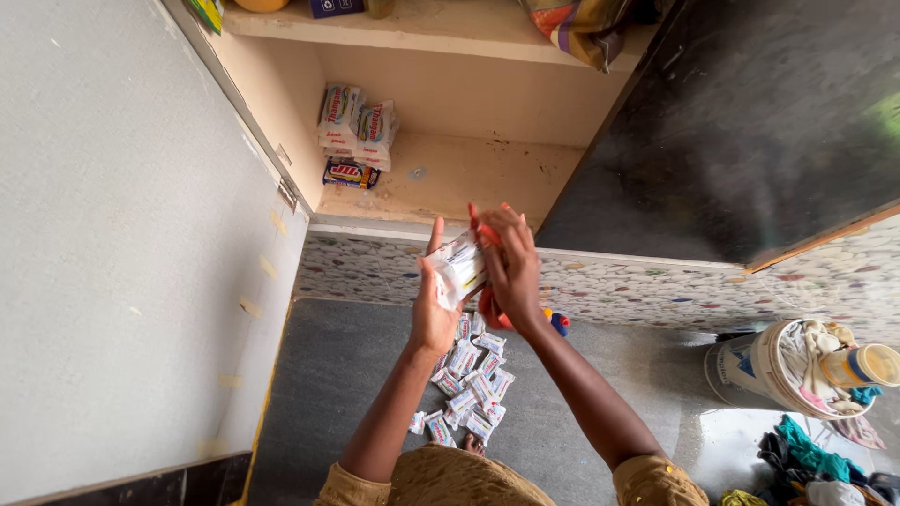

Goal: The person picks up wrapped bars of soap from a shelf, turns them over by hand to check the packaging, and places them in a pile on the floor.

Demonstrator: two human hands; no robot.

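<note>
A pale plastered wall [122, 234] fills the left side of the view, and a dark slab [750, 122] slants across the upper right; between them sits an open beige shelf [469, 178], its back corner stacked with white packets [358, 126] over a darker blue-and-yellow packet [349, 173]; below the shelf runs a band of speckled mosaic tile [656, 286], and below that the grey floor [319, 375]; at the right on the floor stands a white bucket [764, 370] stuffed with cloth and a pale bottle [862, 365], with a heap of coloured clothes [811, 464] just beside it; in the middle of the floor, near the person's feet, lies a scatter of small white sachets [469, 389], touching and overlapping one another; both forearms rise from the bottom edge toward the shelf; the left hand [433, 305] has its grip closed around a white packet [457, 270], held upright in front of the tile band, well above the sachets; the right hand [511, 267] has its grip closed on the same packet from the other side, fingers curled over its upper edge, with something orange-red pressed between palm and packet that cannot be made out.
</note>
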